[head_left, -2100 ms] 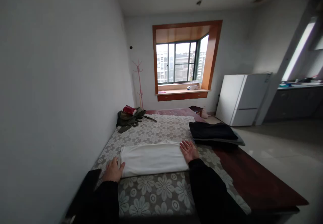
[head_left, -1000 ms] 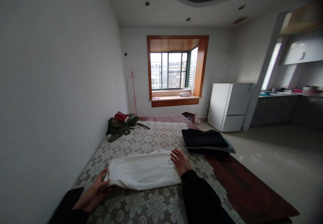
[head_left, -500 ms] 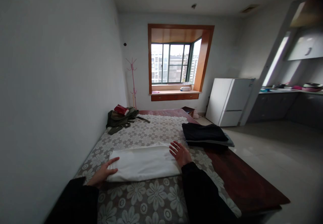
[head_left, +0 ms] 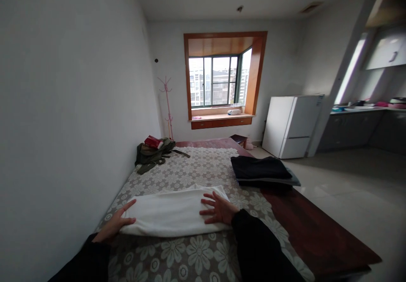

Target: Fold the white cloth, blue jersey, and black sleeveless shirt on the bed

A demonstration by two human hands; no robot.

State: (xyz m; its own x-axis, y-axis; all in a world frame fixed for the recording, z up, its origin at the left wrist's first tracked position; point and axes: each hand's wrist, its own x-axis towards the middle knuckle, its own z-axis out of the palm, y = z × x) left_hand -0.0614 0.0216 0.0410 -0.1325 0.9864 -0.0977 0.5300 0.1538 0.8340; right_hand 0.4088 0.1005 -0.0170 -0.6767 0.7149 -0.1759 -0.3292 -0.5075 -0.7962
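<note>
Crosswise before the person lies the folded white cloth (head_left: 171,216) — left hand (head_left: 116,225) open at its left end, right hand (head_left: 218,210) spread flat on its right end — gripping nothing

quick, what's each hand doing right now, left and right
Left hand: open, fingers touching the left end of the folded white cloth, gripping nothing.
Right hand: open, fingers spread, lying flat on the cloth's right end.
</note>
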